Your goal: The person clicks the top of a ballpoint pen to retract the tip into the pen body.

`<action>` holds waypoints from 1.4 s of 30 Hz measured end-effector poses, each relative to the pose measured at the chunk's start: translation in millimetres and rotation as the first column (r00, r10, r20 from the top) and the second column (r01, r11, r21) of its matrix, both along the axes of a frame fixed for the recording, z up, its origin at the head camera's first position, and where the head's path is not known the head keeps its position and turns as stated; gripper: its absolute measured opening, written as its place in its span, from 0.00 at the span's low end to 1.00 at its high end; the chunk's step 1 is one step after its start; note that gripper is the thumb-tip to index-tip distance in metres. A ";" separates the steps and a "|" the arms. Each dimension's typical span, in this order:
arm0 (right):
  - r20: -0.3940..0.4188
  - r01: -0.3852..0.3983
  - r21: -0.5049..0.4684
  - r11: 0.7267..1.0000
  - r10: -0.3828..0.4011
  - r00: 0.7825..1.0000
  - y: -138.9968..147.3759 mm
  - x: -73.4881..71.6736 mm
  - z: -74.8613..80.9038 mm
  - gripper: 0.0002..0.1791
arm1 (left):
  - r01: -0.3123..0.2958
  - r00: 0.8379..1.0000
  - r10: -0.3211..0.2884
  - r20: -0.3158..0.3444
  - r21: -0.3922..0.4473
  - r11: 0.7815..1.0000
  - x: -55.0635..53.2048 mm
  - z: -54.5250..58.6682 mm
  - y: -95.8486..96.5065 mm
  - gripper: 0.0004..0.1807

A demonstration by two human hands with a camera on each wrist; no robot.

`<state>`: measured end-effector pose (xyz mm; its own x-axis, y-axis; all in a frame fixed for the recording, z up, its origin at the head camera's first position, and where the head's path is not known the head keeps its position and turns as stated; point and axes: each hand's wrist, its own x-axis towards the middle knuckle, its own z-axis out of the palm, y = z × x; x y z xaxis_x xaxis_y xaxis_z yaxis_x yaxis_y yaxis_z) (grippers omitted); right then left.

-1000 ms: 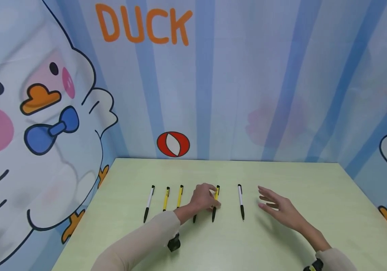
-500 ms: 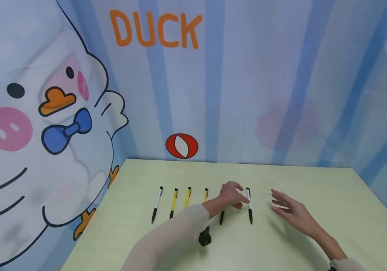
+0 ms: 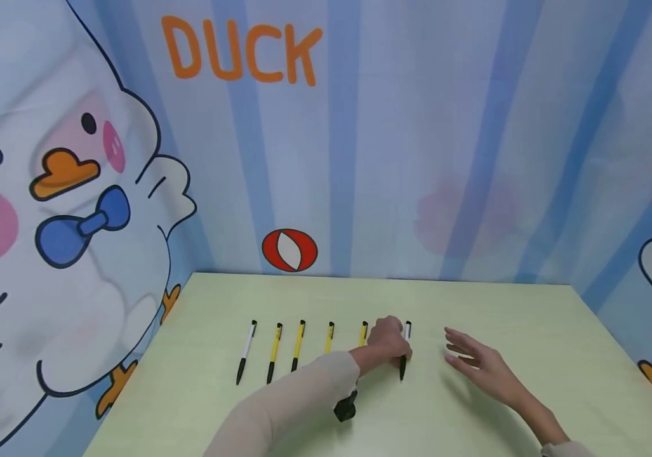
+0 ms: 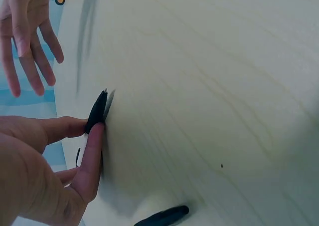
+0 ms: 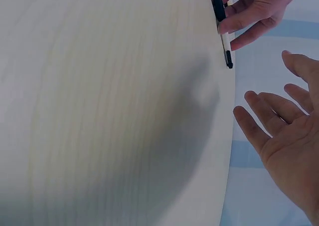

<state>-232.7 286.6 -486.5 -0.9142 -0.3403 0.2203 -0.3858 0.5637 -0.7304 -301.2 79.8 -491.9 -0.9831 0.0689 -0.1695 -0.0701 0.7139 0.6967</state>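
Note:
At the right end of a row of pens lies a white ballpoint pen (image 3: 407, 331) with a black grip. My left hand (image 3: 388, 339) pinches it between thumb and fingers. Close up in the left wrist view, the fingertips meet around the pen's black grip (image 4: 96, 111), its tip near the tabletop. My right hand (image 3: 482, 367) hovers to the right with its fingers spread loosely and nothing in them. Just left of the gripped pen, a yellow pen (image 3: 364, 331) is partly covered by my left hand and arm.
Farther left on the pale table (image 3: 474, 304) lie a yellow pen (image 3: 330, 333), two more yellow pens and, outermost, a white pen (image 3: 247, 349). My left sleeve (image 3: 297, 397) hides their lower ends in part. A duck-print curtain (image 3: 394, 158) stands behind the table.
My left hand has moved right along the row, from a yellow pen to the last white pen, and now pinches it. The right hand stays raised in nearly the same place.

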 end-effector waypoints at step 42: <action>-0.105 -0.127 -0.024 0.992 0.124 0.987 -53.4 11.7 27.7 0.34 | 0.047 0.989 -0.115 0.092 0.548 0.835 63.6 53.0 -124.3 0.26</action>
<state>-221.0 233.2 -458.8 -0.8367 -0.4424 0.3229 -0.5259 0.4839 -0.6995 -237.7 -44.4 -439.0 -0.9455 0.2620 -0.1934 -0.1334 0.2300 0.9640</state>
